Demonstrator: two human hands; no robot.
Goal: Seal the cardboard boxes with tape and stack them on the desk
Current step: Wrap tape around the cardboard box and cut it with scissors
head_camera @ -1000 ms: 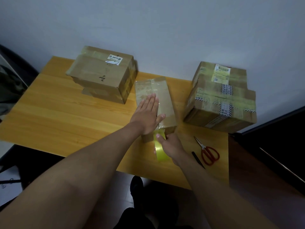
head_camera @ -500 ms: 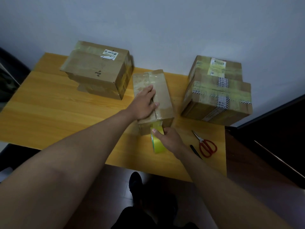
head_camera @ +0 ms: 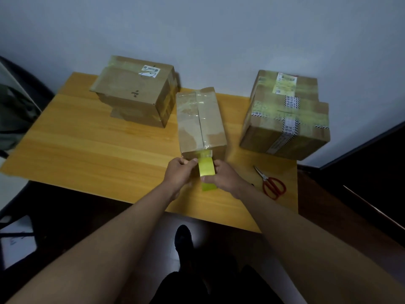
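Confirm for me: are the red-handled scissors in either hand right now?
No, the red-handled scissors lie on the desk beside the right hand, which grips the yellow tape roll.

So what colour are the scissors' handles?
Red, seen in the head view: scissors on the desk.

On the wooden surface a narrow cardboard box lies lengthwise, clear tape along its top seam. At its near end the right hand grips a yellow tape roll; the left hand pinches the strip (fingers curled). Box stacks stand far left and right. Red scissors lie near right.
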